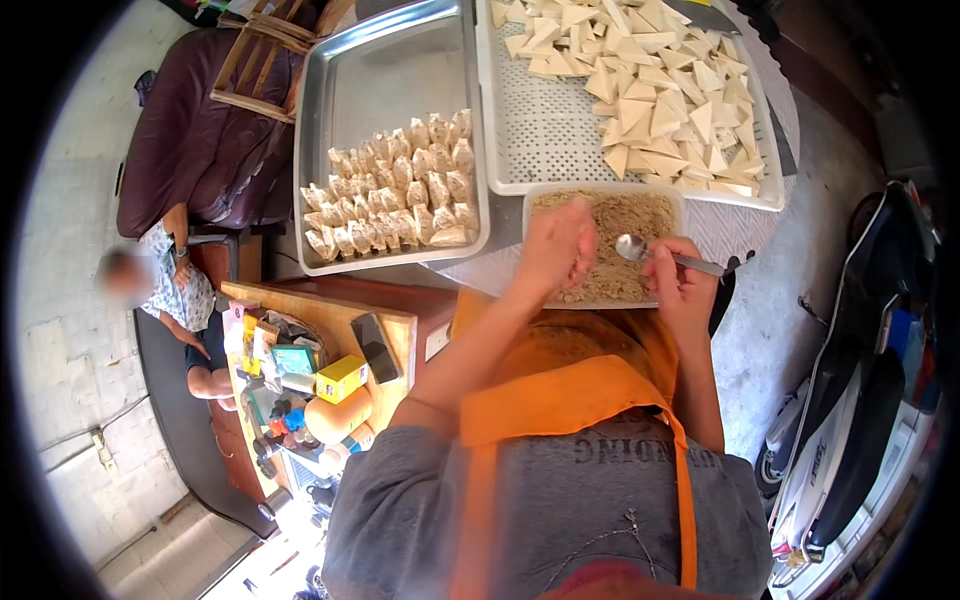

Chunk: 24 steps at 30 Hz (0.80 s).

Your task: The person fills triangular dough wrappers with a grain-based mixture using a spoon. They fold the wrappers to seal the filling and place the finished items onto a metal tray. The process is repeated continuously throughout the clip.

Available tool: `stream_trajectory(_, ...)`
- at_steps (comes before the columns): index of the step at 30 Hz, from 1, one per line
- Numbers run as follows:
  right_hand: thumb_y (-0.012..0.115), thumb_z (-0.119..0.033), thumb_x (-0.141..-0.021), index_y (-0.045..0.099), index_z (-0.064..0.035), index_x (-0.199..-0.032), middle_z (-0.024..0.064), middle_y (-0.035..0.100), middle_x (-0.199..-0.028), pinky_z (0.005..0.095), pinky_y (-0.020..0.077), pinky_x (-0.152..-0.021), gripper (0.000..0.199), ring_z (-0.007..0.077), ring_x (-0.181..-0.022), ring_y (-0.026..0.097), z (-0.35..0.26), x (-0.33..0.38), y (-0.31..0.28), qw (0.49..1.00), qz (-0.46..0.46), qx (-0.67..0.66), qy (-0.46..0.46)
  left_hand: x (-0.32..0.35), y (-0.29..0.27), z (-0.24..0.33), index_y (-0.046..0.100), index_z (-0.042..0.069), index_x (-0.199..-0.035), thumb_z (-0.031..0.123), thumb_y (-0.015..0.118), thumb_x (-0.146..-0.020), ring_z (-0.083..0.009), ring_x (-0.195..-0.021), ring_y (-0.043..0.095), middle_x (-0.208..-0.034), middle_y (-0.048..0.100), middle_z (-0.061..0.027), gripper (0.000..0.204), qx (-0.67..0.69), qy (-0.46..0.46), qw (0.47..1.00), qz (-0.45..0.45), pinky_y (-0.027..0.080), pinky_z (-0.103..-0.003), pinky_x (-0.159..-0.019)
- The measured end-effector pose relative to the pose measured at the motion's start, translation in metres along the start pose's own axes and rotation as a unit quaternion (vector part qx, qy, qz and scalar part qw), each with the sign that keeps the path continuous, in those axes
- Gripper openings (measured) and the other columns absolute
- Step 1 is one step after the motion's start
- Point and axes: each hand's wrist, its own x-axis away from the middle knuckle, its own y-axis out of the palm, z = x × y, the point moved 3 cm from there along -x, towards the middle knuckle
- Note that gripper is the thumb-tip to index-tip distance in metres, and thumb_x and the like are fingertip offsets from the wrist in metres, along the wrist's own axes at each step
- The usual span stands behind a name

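My right hand [682, 282] grips a metal spoon [630, 247], its bowl pointing left above a white tub [680, 215] of brown, crumbly filling [625, 215]. Over the left part of the same tub is my left hand [560, 248], its fingers curled in; whatever they hold is hidden. Beyond the tub, pale flat triangular pieces [665, 90] are heaped in a white perforated tray [545, 135]. To the left, a metal tray [385, 70] holds rows of small folded pieces [400, 185], pale with brown specks, packed in its near half.
At left, a wooden table [400, 345] carries a dark phone [375, 347], a yellow box [342, 378] and several bottles. A person [175, 270] sits beyond it, near a maroon sofa [200, 120] and a wooden crate [255, 75]. A motorcycle [845, 430] stands at right.
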Motion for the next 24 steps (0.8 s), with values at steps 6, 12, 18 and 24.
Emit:
stream_trajectory(6,0.056,-0.003,-0.091,0.062,0.0029,-0.089,0.0050,0.061,-0.066,0.0216,0.0443,-0.051,0.009,0.0074,-0.059,0.058,-0.006,-0.005,0.007,0.996,-0.001,0.084,-0.023,-0.004,0.001,0.009,0.042,0.007,-0.126,0.045,0.023,-0.102,-0.0130,-0.081,0.050,-0.103,0.058,-0.0099,0.048,0.173,0.028,0.982,-0.070,0.044,-0.027,-0.060)
stream_trajectory(12,0.057,-0.002,-0.089,0.063,0.0014,-0.087,0.0079,0.062,-0.067,0.0244,0.0452,-0.051,0.006,0.0121,-0.056,0.060,-0.006,-0.009,0.011,0.987,0.000,0.146,-0.068,0.003,-0.009,0.010,0.054,0.006,-0.103,0.030,0.039,-0.101,-0.0122,-0.068,0.051,-0.083,0.058,-0.0054,0.028,-0.062,0.025,0.997,-0.042,0.044,-0.026,-0.058)
stream_trajectory(18,0.056,-0.002,-0.091,0.062,0.0020,-0.087,0.0069,0.058,-0.064,0.0246,0.0434,-0.052,0.008,0.0105,-0.057,0.055,-0.009,-0.004,0.010,0.978,-0.011,0.192,-0.075,0.007,0.015,0.007,0.053,0.003,-0.084,0.022,0.051,-0.094,-0.0301,-0.061,0.053,-0.075,0.054,-0.0143,0.022,-0.410,0.275,0.869,0.006,0.043,-0.039,-0.057)
stream_trajectory(24,0.055,-0.006,-0.092,0.060,0.0008,-0.091,0.0052,0.058,-0.065,0.0239,0.0431,-0.052,0.009,0.0094,-0.057,0.054,0.004,0.001,0.014,0.975,-0.019,0.209,-0.076,0.000,-0.008,0.020,0.050,0.003,-0.083,0.019,0.051,-0.093,-0.0334,-0.073,0.054,-0.077,0.051,-0.0157,0.019,-0.444,0.386,0.809,-0.004,0.044,-0.040,-0.065)
